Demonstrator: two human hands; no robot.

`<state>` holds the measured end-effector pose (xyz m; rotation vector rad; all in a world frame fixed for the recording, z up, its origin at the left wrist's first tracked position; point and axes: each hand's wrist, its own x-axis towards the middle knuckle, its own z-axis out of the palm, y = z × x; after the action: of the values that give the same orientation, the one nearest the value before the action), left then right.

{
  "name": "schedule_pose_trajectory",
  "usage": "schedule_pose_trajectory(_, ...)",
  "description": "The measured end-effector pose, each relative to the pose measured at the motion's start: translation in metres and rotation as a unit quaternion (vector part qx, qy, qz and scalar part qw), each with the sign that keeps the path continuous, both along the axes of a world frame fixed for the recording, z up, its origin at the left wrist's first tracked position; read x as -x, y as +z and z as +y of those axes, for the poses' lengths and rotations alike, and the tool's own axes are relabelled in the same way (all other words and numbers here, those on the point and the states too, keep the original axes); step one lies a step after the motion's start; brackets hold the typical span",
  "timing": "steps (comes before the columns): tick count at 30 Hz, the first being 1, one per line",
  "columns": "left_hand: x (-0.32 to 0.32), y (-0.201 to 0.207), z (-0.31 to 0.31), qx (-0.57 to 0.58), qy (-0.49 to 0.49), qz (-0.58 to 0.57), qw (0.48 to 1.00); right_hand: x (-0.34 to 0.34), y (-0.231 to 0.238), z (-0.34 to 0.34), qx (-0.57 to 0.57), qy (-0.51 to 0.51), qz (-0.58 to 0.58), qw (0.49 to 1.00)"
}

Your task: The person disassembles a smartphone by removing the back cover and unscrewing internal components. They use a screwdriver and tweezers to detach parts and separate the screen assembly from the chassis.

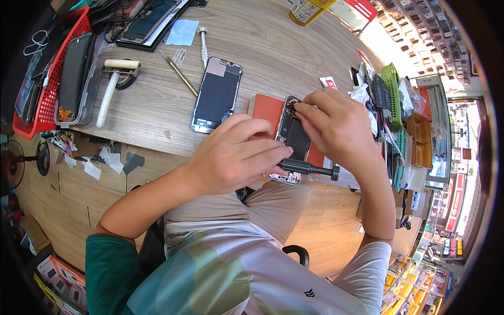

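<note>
An opened phone body [299, 140] with its inner parts bare rests on a reddish-brown block [266, 108] near the table's front edge. My left hand [236, 155] is closed beside it, with a black screwdriver [310, 168] held among the fingers and pointing right across the phone's lower end. At the phone's upper end, my right hand [336, 118] pinches with thumb and fingers together; whatever is in the pinch is too small to make out. Left of the block lies a detached phone screen [218, 92], its dark inner side up.
Behind the screen lie a silver screwdriver [203, 47] and a brass-coloured pen-like tool [181, 76]. A white-handled roller [109, 97] and a red basket [50, 89] are at left. A green basket [391, 86] and brown tray [419, 139] crowd the right; a yellow container [307, 11] stands far back.
</note>
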<state>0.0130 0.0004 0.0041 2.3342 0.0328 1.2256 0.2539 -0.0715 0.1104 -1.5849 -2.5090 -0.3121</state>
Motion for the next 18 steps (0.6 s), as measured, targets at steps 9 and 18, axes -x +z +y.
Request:
schedule_pose_trajectory(9,-0.0011,-0.0009,0.0005,-0.003,0.0,-0.009,1.0,0.0,-0.0039,-0.0008,-0.009,-0.008,-0.009,1.0)
schedule_pose_trajectory(18,-0.0005,-0.0007,0.0005,-0.002,-0.002,-0.004,1.0,-0.0013,0.0033,0.0,-0.014,-0.033,0.044,0.998)
